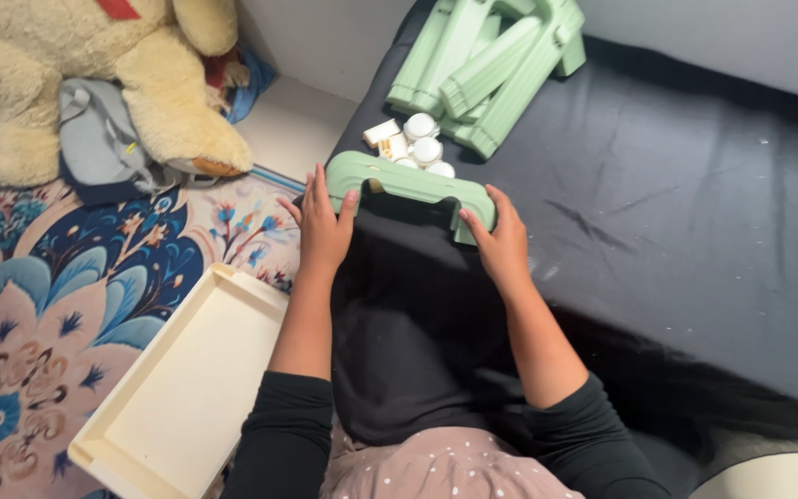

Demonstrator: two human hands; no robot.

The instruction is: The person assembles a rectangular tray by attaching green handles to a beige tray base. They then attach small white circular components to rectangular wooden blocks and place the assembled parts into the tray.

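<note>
Both the left hand (323,226) and right hand (501,242) grip the ends of a curved pale-green plastic panel (405,180), just in front of small white round caps (425,139) on the black-sheeted bed (695,231).

"From my feed I see black long sleeves; both pushed up toward the elbows, forearms bare."

"And lower down?"

"A dusty-pink garment with small white dots at the bottom edge; the left hand (323,229) and right hand (501,245) wear no rings."
</note>
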